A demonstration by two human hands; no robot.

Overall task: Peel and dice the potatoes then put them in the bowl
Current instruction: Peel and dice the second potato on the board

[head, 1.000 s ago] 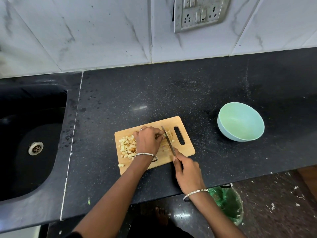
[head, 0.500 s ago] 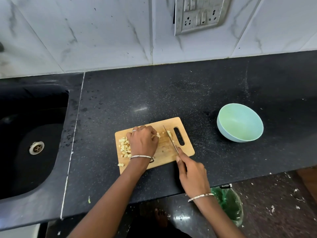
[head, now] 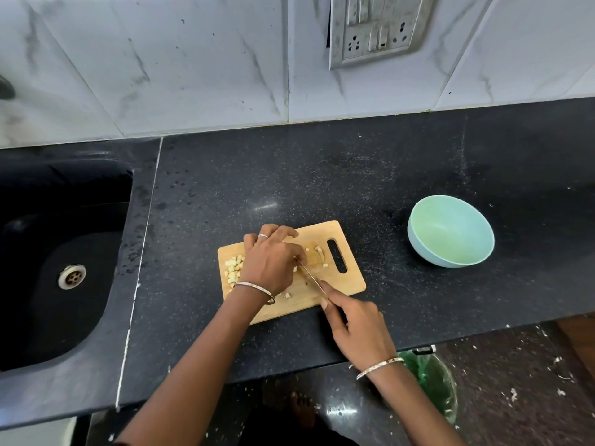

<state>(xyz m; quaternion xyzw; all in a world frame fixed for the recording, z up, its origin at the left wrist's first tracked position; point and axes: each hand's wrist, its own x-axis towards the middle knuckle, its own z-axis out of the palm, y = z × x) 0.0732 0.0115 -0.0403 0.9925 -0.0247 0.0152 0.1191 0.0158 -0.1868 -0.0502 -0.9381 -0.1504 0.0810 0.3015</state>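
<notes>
A wooden cutting board [head: 349, 280] lies on the black counter. Diced potato [head: 234, 268] is heaped at its left end, and a few loose bits [head: 318, 251] lie by the handle slot. My left hand [head: 270, 262] lies palm down over the middle of the board, cupped over the pieces; what is under it is hidden. My right hand [head: 357, 333] grips the knife handle, index finger along the spine. The knife blade [head: 310, 278] slants up-left, its tip at my left thumb. The pale green bowl [head: 418, 246] stands to the right with nothing in it.
A black sink [head: 48, 317] with a metal drain [head: 71, 276] is set into the counter at the left. A bin with a green liner [head: 431, 381] stands on the floor below the counter's front edge. A socket plate [head: 376, 27] is on the tiled wall.
My left hand has let go of the potato strip near the slot and shifted left over the diced pile. The knife blade has swung left, its tip now at my left hand.
</notes>
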